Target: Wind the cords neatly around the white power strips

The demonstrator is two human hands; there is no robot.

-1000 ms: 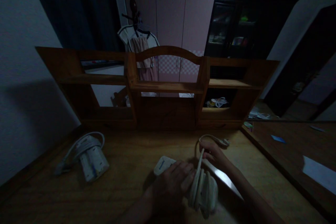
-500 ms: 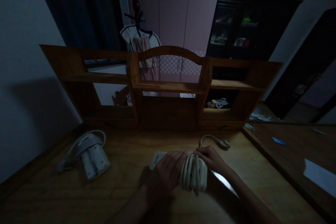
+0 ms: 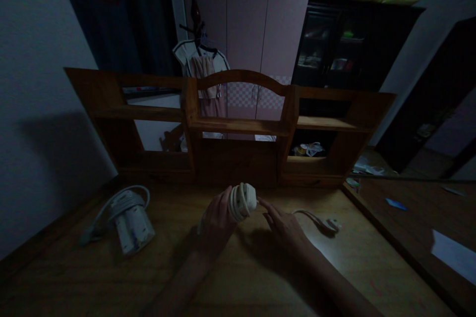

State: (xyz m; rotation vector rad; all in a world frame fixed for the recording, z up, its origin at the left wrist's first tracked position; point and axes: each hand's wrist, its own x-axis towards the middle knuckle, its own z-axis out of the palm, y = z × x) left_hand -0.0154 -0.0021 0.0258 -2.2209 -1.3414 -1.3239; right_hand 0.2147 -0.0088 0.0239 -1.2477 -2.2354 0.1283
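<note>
A white power strip [image 3: 250,197] with its own cord coiled around one end is held up off the wooden desk, tilted, in my left hand [image 3: 217,220]. The fingers wrap around its body and hide much of it. To its right, my right hand [image 3: 284,228] has its fingertips close together at a short pale bit of the power cord beside the strip's end. The hand hides part of the cord. Behind this hand the loose cord reappears and runs right to its plug [image 3: 332,226], lying on the desk.
A second white power strip [image 3: 134,225], wrapped in its cord, lies on the desk [image 3: 178,277] at left. A wooden shelf unit [image 3: 238,125] stands along the back. Past the desk's right edge, a lower brown surface holds a blue card [image 3: 396,204] and white paper [image 3: 454,255].
The power strip and my left hand have moved up and left, with the strip's coiled end turned. My right hand has shifted slightly left, and the plug has slid a little right and down.
</note>
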